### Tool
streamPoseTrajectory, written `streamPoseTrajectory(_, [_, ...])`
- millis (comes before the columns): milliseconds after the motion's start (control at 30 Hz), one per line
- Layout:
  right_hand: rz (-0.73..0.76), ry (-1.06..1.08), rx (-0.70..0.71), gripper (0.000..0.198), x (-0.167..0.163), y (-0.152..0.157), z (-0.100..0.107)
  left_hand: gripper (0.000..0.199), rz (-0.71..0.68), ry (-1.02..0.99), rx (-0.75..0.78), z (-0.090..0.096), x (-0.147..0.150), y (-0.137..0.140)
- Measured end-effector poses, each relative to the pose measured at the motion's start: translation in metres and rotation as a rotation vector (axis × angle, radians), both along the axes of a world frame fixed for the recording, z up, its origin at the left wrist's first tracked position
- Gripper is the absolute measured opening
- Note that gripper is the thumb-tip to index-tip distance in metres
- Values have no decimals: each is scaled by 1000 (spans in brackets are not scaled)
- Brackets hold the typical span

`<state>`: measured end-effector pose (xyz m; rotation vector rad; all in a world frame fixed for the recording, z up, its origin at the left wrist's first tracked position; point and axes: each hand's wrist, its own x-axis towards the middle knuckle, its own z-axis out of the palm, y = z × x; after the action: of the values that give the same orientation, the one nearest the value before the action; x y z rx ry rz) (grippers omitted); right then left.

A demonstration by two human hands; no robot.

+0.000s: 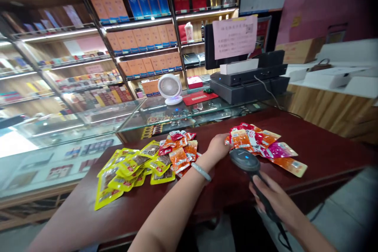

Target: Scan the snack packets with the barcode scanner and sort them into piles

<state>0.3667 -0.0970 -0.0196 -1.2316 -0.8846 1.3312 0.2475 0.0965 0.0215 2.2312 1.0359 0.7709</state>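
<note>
Scanner [245,160], clasped by its handle in the right grip [270,189]: it is tilted, its head above the surface [327,136] and just beside the near side of the right heap [256,141], a blue light showing on top. That heap of red, orange and pink packets lies right of the surface's middle, one packet jutting toward the near edge. The left grip [218,146], a bracelet [201,171] at its wrist, is at the heap's left side, fingers curled; their tips are hidden, so I cannot tell whether they close on a packet. The middle heap [180,157] of red and orange packets lies toward the far edge, touching the yellow packets [130,167] overlapping near the far left corner. Beyond the far edge, a fan [170,86] stands on the glass case [132,120].
</note>
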Motion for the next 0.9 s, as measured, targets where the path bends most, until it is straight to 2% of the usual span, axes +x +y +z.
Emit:
streamPoseTrajectory(100, [55,4,10,42,-12,5,-4,42,114,162,171,11,-56,-18])
streamPoseTrajectory(200, [113,-9,27,42,-27,13,-9,32,425,344,282,19,-115,-42])
streamPoseTrajectory(300, [164,-9,33,42,-45,20,-12,40,764,523,335,17,-159,-61])
streamPoseTrajectory(367, [198,-10,38,42,-56,23,-11,50,864,602,333,9,-176,-69])
streamPoseTrajectory(500, [242,3,37,42,-73,25,-8,69,843,645,311,-10,-191,-74])
streamPoseTrajectory(567, [242,14,20,43,-79,25,-5,70,817,632,281,-16,-192,-75])
streamPoseTrajectory(667, [240,16,2,46,-85,25,0,56,773,599,259,-18,-191,-78])
streamPoseTrajectory(900, [307,1,65,47,-93,28,11,34,709,458,344,-7,-175,-94])
